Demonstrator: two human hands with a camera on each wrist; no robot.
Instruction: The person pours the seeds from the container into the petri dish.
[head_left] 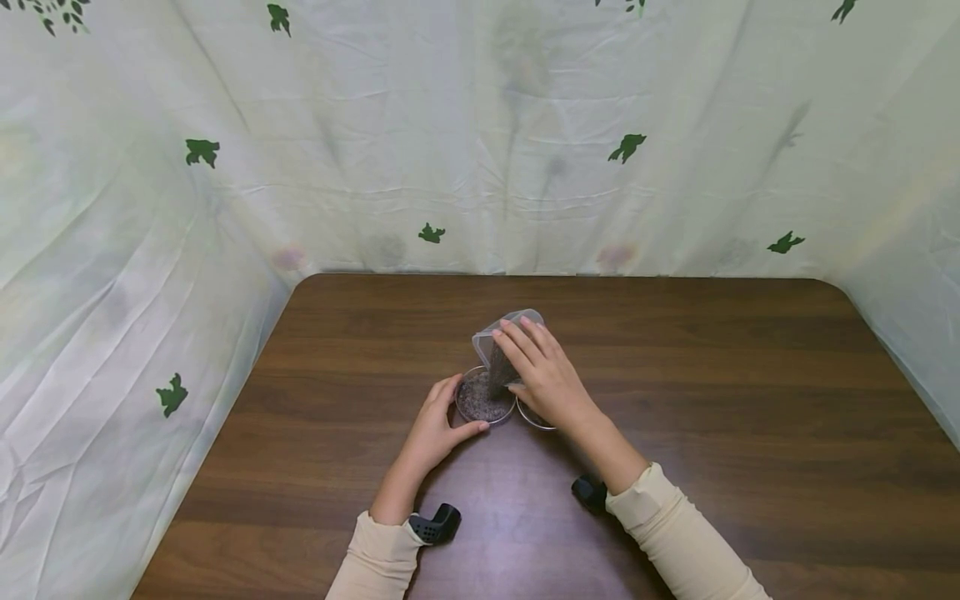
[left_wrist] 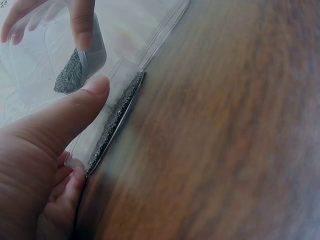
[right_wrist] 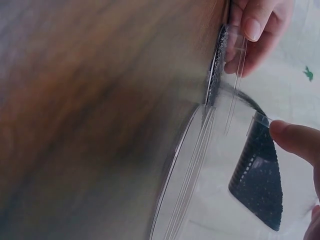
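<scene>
My left hand (head_left: 431,433) grips a round clear petri dish (head_left: 504,417) on the table, its thumb and fingers on opposite sides of the rim. Dark grey granules (left_wrist: 114,116) cover the dish's bottom. Above it, my right hand (head_left: 551,379) holds a clear plastic container (head_left: 482,343) tilted toward the dish. More granules (right_wrist: 260,175) lie inside the container, and a thin stream falls from its edge into the dish in the right wrist view. A second round clear dish or lid (head_left: 537,427) touches or nearly touches the first on its right, partly hidden beneath my right hand.
The brown wooden table (head_left: 712,400) stretches out on both sides. A pale curtain (head_left: 465,150) with green leaf-like shapes hangs behind its far edge and along the sides. Each wrist bears a black device (head_left: 437,525) near the tabletop.
</scene>
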